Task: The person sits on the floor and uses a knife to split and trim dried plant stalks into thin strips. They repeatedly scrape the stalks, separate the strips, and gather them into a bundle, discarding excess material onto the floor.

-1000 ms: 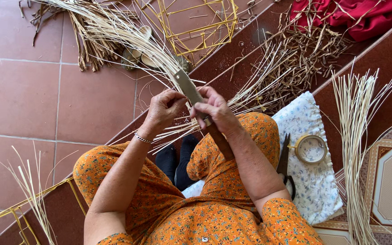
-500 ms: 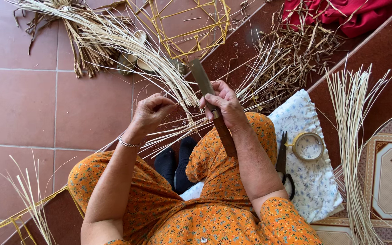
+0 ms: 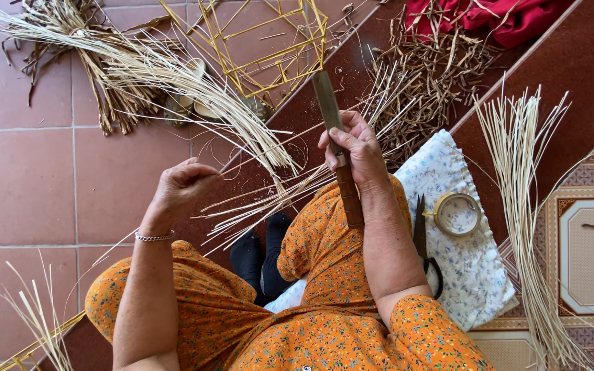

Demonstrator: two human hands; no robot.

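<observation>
Right hand (image 3: pixel 355 148): fingers curled tight around a long knife (image 3: pixel 338 148), gripping where the blade meets the brown wooden handle; blade points up past the fingertips, handle runs down along the forearm.
Left hand (image 3: pixel 180 187): fingers bunched loosely closed, pinching thin pale strips (image 3: pixel 262 199); exact grip point too fine to tell.
Strips: fan out between the two hands, toward the knife.
Beyond the fingers: yellow frame (image 3: pixel 269 48), loose fibre bundle (image 3: pixel 125 75).
Beside right forearm: tape roll (image 3: pixel 456 213), scissors (image 3: pixel 424 244) on floral cloth (image 3: pixel 479 275).
</observation>
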